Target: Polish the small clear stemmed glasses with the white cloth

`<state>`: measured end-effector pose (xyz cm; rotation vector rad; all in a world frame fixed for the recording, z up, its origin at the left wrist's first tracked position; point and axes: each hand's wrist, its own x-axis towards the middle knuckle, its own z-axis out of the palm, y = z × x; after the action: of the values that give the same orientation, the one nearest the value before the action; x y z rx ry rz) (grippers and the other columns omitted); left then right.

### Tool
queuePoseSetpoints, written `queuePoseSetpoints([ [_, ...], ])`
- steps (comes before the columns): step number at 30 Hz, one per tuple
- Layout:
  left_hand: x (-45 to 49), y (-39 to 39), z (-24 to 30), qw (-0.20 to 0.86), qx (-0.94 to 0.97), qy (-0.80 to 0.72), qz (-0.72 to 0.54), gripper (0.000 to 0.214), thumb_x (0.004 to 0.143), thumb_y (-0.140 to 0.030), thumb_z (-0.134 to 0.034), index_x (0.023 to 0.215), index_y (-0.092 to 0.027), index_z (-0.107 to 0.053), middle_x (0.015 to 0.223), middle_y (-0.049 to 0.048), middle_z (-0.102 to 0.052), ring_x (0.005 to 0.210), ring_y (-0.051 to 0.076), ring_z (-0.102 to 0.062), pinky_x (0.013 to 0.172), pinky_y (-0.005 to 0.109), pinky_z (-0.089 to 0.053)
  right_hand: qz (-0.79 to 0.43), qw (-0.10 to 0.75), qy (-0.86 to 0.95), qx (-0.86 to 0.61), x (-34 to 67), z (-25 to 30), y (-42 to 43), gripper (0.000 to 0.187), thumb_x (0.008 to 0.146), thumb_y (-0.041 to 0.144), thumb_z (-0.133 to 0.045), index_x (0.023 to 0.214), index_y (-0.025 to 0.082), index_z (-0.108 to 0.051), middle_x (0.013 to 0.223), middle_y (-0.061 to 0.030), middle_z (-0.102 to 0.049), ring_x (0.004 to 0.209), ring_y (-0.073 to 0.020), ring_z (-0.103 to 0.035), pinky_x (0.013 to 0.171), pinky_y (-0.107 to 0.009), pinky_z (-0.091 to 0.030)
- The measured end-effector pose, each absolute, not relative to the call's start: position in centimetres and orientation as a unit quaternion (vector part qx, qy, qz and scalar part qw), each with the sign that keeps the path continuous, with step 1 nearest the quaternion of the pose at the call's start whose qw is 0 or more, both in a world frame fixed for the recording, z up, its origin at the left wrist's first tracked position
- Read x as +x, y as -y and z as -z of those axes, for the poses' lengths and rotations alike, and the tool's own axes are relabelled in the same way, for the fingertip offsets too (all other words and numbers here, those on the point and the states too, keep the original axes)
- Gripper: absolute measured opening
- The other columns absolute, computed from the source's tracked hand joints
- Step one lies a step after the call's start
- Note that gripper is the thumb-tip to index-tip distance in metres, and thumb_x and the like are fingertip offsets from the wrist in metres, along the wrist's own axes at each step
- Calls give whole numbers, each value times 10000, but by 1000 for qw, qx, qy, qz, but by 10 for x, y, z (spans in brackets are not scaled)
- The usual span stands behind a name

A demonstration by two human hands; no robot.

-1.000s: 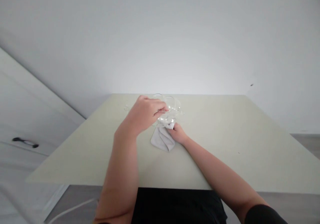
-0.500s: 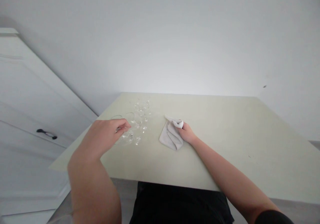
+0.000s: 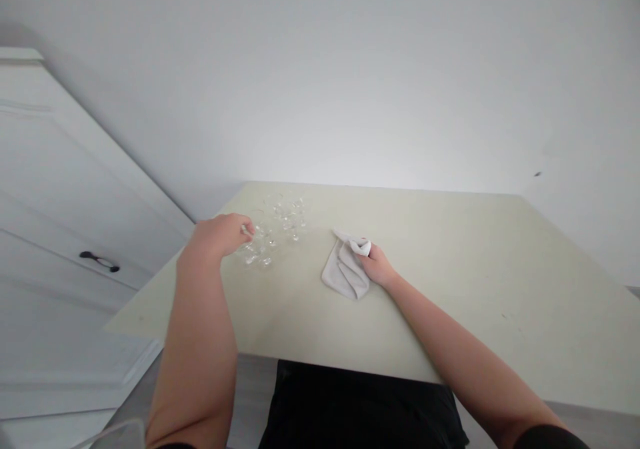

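Note:
At the left of the table [image 3: 435, 235], my left hand [image 3: 217, 234] is bent down among several clear glasses [image 3: 265, 260]. Its thumb and fingers are curled in a pinch at one glass's upper part, though the transparent outline is hard to follow. Bright glints mark the glasses' lower parts; more glasses [image 3: 290, 215] stand just behind. My right hand [image 3: 377, 265] rests near the middle of the table, closed on a light grey cloth [image 3: 345, 272]. The cloth is bunched at the fingers and its loose part lies flat to the left.
A white cabinet [image 3: 65, 189] with a dark handle [image 3: 100, 262] stands to the left of the table. A plain pale wall [image 3: 350, 89] rises behind the table's far edge. The near edge runs just in front of my dark clothing [image 3: 360, 409].
My left hand has moved away from me, toward the back of the table, and the front glasses near it appear shifted back. My right hand stays put with the cloth.

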<state>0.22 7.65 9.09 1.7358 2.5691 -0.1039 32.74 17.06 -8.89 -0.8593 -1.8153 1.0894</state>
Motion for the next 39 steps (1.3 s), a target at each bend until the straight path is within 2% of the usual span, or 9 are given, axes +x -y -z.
queuePoseSetpoints([
  [13,1,-100,-86,51,558,-826,65,249,787,-304,-631,1015,-263,-722,1126,59,-747,998,288,-685,787,337,-467,-426,411,730,-341,326,87,-170,206,846,359,-523,903,196,-634,886,-38,-685,854,-208,-608,798,-334,-465],
  [17,2,-99,-87,51,560,-824,59,368,808,-304,-617,1171,-275,-673,1172,56,-736,1047,280,-672,780,329,-468,-432,410,724,-347,326,86,-169,199,843,334,-529,928,195,-643,906,-38,-694,869,-209,-615,807,-336,-467],
  [21,8,-92,-90,42,569,-820,40,531,836,-307,-595,1364,-283,-542,1191,50,-733,1088,273,-661,799,327,-470,-434,407,723,-350,326,86,-169,215,851,339,-535,953,190,-653,937,-44,-706,890,-209,-624,822,-337,-469],
  [24,13,-80,-95,36,567,-823,25,587,847,-302,-587,1424,-294,-481,1178,52,-737,1090,291,-661,840,351,-476,-434,409,721,-352,326,86,-169,225,855,348,-542,970,191,-655,948,-45,-715,893,-208,-628,821,-336,-472],
  [26,19,-68,-101,6,567,-823,7,593,847,-326,-603,1426,-281,-483,1215,89,-715,1105,329,-647,877,396,-474,-434,410,721,-351,326,86,-169,227,863,359,-539,969,194,-654,940,-43,-716,887,-209,-629,816,-338,-473],
  [29,42,-52,-111,-87,577,-810,-66,487,861,-366,-604,1329,-237,-558,1248,139,-670,1148,365,-605,939,454,-446,-437,410,719,-351,326,86,-169,247,867,392,-539,961,196,-656,934,-44,-713,886,-217,-633,814,-347,-475],
  [32,85,-59,-104,-151,616,-743,-214,262,929,-374,-516,1094,-201,-624,1120,105,-674,1123,304,-592,980,425,-420,-446,417,709,-352,326,87,-169,279,858,439,-554,947,200,-666,940,-43,-712,926,-224,-630,862,-364,-477],
  [35,135,-90,-64,-84,721,-604,-328,204,959,-361,-479,909,-194,-586,929,59,-657,947,210,-613,895,331,-456,-467,426,680,-372,326,88,-170,333,865,509,-538,887,203,-667,889,-42,-704,934,-234,-620,884,-378,-480],
  [39,181,-131,13,11,767,-509,-391,117,899,-215,-525,783,-207,-516,874,54,-615,898,194,-591,851,320,-474,-489,466,635,-375,328,87,-171,426,884,591,-488,915,209,-674,926,-53,-706,1008,-251,-608,919,-379,-476],
])
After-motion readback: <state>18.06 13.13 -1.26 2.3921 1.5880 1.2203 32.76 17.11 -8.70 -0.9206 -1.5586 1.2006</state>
